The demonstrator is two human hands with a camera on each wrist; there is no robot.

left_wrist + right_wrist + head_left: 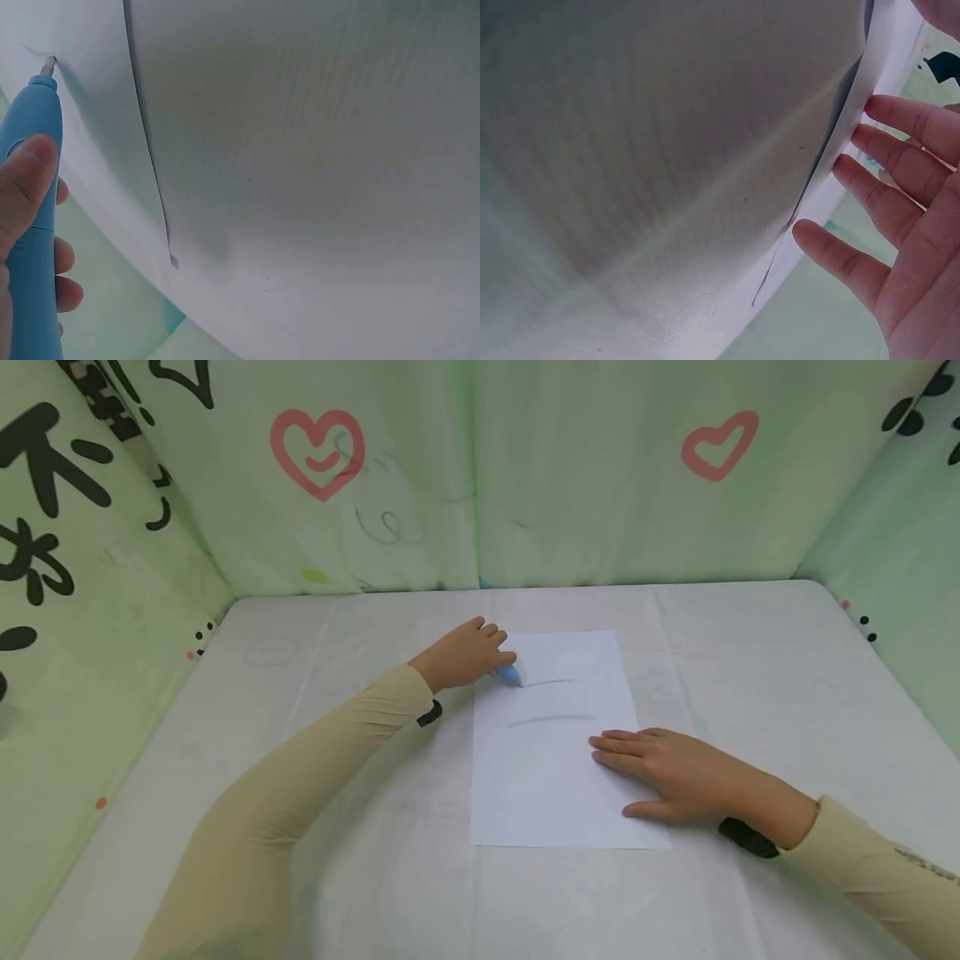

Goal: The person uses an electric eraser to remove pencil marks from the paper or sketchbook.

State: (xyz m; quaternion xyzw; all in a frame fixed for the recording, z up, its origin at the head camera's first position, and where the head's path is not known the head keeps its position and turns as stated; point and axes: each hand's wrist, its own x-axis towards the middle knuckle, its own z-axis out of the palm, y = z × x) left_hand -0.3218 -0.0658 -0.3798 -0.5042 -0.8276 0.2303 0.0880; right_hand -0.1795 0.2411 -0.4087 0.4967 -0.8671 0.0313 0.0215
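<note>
**Only one hand pinning the sheet, what could go wrong here?**

So the left hand (463,653) has its thumb and fingers wrapped round a blue pen-like tool (36,255), tip down on the paper (551,785) near its far left corner. The right hand (667,772) lies flat across the paper's right edge, fingers straight, gripping nothing. The paper sits about midway between the left and right edges of the white surface (757,685).

My worry would be the sheet swivelling: all the hold-down is on the right edge while the tip works over on the left. If the right hand eases off, a sideways drag could probably skew it. The cloth-like cover has creases too, so a tip crossing one might wobble or poke through.

Materials-wise, the paper's thin and plain, with a faint grey upper line (555,682) and lower line (551,720), both gently curved. The tool looks like smooth plastic, fat-barrelled, tapering to a narrow metallic-looking point. Behind the far edge hangs a soft green backdrop (577,527).
</note>
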